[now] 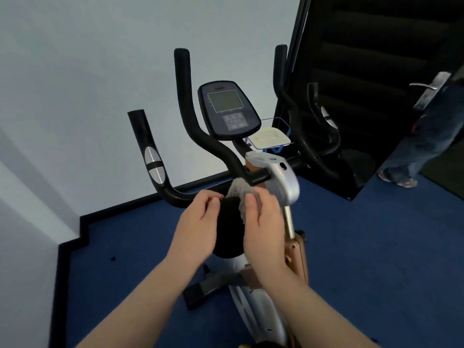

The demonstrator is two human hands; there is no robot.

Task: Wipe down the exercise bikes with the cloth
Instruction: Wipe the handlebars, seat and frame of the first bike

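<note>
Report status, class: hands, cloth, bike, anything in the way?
Right hand grips the cloth at the handlebar joint. Left hand fingers curled beside it, hold unclear. Bike console untouched. Nothing blocking.

Blue carpet [376, 259] underfoot, edged by a black skirting [75, 237] stepping along the foot of a pale wall [88, 71]. Stood open at right, a dark door [364, 59] with a metal handle [424, 86]. Just past its edge, a person's jeans [421, 146] and shoes [406, 182]. Low by the door frame, a blue basket [283, 131] holding a cream tray [270, 138].
</note>
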